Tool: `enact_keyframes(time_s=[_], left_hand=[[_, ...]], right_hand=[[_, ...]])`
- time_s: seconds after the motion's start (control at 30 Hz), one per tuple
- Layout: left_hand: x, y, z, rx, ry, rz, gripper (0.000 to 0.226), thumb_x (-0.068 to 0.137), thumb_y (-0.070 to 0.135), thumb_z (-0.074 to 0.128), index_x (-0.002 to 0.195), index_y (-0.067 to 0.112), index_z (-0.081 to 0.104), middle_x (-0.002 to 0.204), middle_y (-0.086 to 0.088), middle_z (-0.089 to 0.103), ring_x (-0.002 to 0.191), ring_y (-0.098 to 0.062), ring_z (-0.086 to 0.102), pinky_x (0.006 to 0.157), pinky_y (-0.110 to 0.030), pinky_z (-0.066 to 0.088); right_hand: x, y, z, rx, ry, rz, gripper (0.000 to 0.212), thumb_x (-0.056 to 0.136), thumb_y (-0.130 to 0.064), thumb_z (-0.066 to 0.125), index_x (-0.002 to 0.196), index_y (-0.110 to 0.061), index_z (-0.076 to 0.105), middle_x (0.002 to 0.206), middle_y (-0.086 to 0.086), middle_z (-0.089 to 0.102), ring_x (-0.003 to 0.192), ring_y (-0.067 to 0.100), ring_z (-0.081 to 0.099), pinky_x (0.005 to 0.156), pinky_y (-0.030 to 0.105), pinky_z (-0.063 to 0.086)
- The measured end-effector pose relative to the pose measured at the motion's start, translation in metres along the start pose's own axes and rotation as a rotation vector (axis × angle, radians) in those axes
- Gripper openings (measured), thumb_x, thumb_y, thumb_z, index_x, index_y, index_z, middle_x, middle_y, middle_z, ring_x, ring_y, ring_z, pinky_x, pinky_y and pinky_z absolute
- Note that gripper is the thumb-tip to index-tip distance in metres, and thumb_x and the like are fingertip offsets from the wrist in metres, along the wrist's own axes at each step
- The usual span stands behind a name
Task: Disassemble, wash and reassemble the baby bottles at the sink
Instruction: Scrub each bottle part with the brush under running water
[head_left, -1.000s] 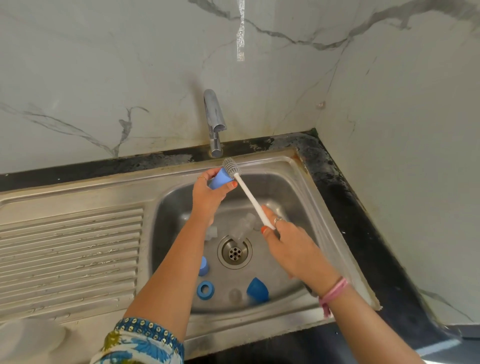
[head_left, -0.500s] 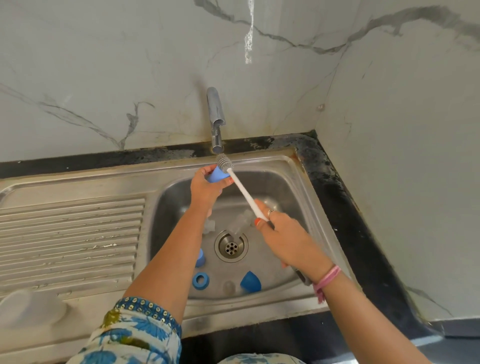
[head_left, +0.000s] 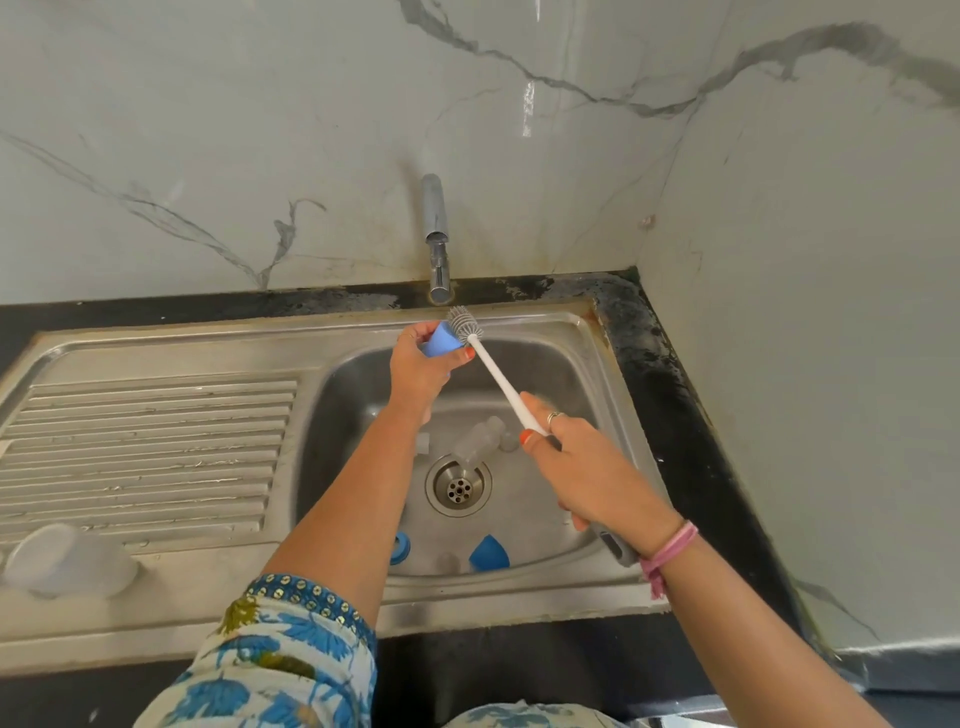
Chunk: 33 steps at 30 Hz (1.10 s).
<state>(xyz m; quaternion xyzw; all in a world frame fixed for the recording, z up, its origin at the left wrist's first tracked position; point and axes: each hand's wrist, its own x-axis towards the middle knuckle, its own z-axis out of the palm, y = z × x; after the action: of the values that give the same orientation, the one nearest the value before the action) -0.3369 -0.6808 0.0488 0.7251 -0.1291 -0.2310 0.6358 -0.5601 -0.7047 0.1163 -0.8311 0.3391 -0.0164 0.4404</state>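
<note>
At far left, a translucent white plastic container (head_left: 62, 564) lies on the ribbed stainless-steel drainboard (head_left: 145, 457), part of the worktop. The left hand (head_left: 421, 366) is raised over the rear rim of the stainless-steel sink basin (head_left: 566, 322), just below the chrome tap spout (head_left: 436, 244). Its fingers and thumb pinch a small blue plastic bottle cap (head_left: 441, 343). The grey bristled head of the white-handled bottle brush (head_left: 493, 374) touches the cap's upper right edge. The right hand (head_left: 587, 473) grips the lower handle, fingers curled round it, thumb laid along the shaft.

On the basin floor lie the remaining parts: a clear bottle body (head_left: 475, 441) beside the round drain strainer (head_left: 457, 486), a blue threaded ring (head_left: 400, 548) partly hidden by the left forearm, a small clear piece (head_left: 447, 561), and a second blue dome cap (head_left: 489, 553) near the front wall.

Risks, as judged:
- The cap is held only at its edges. Sideways brush pressure could lever it out, dropping it into the basin.
- The brush head works close under the spout; an upward stroke could strike it.
- No water stream can be made out, so rinsing may be incomplete.

Clearance: open room exists above the basin centre and rightward to the basin wall. The black corner ledge (head_left: 654, 353) and marble-patterned walls (head_left: 779, 260) close off the right side. The drainboard offers free flat surface for washed parts
</note>
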Motion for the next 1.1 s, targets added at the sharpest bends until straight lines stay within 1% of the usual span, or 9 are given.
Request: enact_keyframes(time_s=[0.13,0.27,0.43,0.63,0.7,0.8,0.9,0.97,1.1], left_hand=[[-0.01,-0.006,0.005,0.026,-0.019,0.016,0.057,0.072,0.01,0.084,0.12,0.015,0.055,0.119,-0.001,0.057,0.105,-0.021,0.06,0.086,-0.038,0.056],[-0.023,-0.011,-0.002,-0.262,-0.048,-0.054,0.051,0.08,0.013,0.078,0.124,0.011,0.054,0.125,-0.005,0.059,0.109,-0.023,0.063,0.084,-0.04,0.058],[-0.027,-0.027,-0.035,0.024,-0.015,0.059,0.046,0.081,0.02,0.078,0.12,0.015,0.055,0.119,-0.001,0.065,0.108,-0.017,0.064,0.089,-0.031,0.054],[-0.036,-0.034,-0.064,0.069,-0.022,0.078,0.047,0.073,0.015,0.084,0.11,0.022,0.057,0.115,-0.003,0.068,0.107,-0.017,0.065,0.097,-0.038,0.052],[-0.042,-0.03,-0.078,0.051,0.008,0.091,0.049,0.072,0.013,0.085,0.113,0.018,0.057,0.115,-0.003,0.068,0.107,-0.016,0.065,0.096,-0.037,0.052],[-0.057,-0.023,-0.104,0.038,0.05,0.109,0.048,0.075,0.009,0.082,0.115,0.011,0.055,0.113,-0.005,0.067,0.101,-0.016,0.066,0.089,-0.028,0.054],[-0.072,-0.017,-0.145,0.169,0.045,0.143,0.047,0.075,0.009,0.082,0.112,0.012,0.053,0.109,-0.004,0.064,0.095,-0.017,0.065,0.083,-0.025,0.053],[-0.079,-0.014,-0.177,0.37,0.017,0.212,0.051,0.074,0.014,0.083,0.117,0.014,0.055,0.11,-0.002,0.06,0.097,-0.019,0.063,0.086,-0.029,0.049],[-0.091,0.001,-0.244,0.753,-0.064,0.337,0.047,0.072,0.017,0.081,0.116,0.011,0.064,0.111,-0.007,0.058,0.103,-0.02,0.053,0.083,-0.02,0.036]], right_hand=[[0.012,0.013,-0.005,0.05,0.017,0.023,0.048,0.102,-0.03,0.042,0.148,-0.036,0.035,0.066,-0.001,0.045,0.045,0.01,0.043,0.04,0.024,0.042],[0.017,0.017,-0.009,-0.013,0.027,0.037,0.05,0.102,-0.028,0.039,0.15,-0.034,0.029,0.071,-0.001,0.047,0.048,0.012,0.045,0.036,0.02,0.039],[0.017,0.012,-0.004,0.09,0.028,-0.006,0.05,0.102,-0.026,0.042,0.149,-0.034,0.031,0.072,0.001,0.046,0.051,0.011,0.045,0.039,0.022,0.042],[0.014,-0.003,0.032,0.115,-0.06,0.002,0.048,0.101,-0.025,0.043,0.147,-0.034,0.034,0.068,-0.001,0.046,0.045,0.009,0.044,0.039,0.025,0.042],[0.011,-0.013,0.044,0.123,-0.076,-0.019,0.05,0.101,-0.025,0.043,0.148,-0.036,0.031,0.068,-0.001,0.045,0.044,0.009,0.042,0.04,0.026,0.042],[0.007,-0.026,0.062,0.154,-0.073,-0.041,0.045,0.1,-0.023,0.043,0.141,-0.04,0.039,0.069,0.002,0.045,0.042,0.01,0.041,0.038,0.027,0.041],[0.003,-0.039,0.085,0.192,-0.073,-0.036,0.04,0.1,-0.023,0.044,0.127,-0.052,0.039,0.066,0.004,0.045,0.042,0.013,0.04,0.037,0.027,0.04],[-0.002,-0.048,0.101,0.226,-0.066,-0.029,0.039,0.1,-0.021,0.044,0.124,-0.052,0.04,0.064,0.005,0.044,0.039,0.012,0.038,0.035,0.024,0.037],[-0.012,-0.068,0.136,0.298,-0.056,-0.001,0.037,0.099,-0.018,0.045,0.124,-0.045,0.048,0.063,0.005,0.042,0.037,0.009,0.035,0.033,0.023,0.035]])
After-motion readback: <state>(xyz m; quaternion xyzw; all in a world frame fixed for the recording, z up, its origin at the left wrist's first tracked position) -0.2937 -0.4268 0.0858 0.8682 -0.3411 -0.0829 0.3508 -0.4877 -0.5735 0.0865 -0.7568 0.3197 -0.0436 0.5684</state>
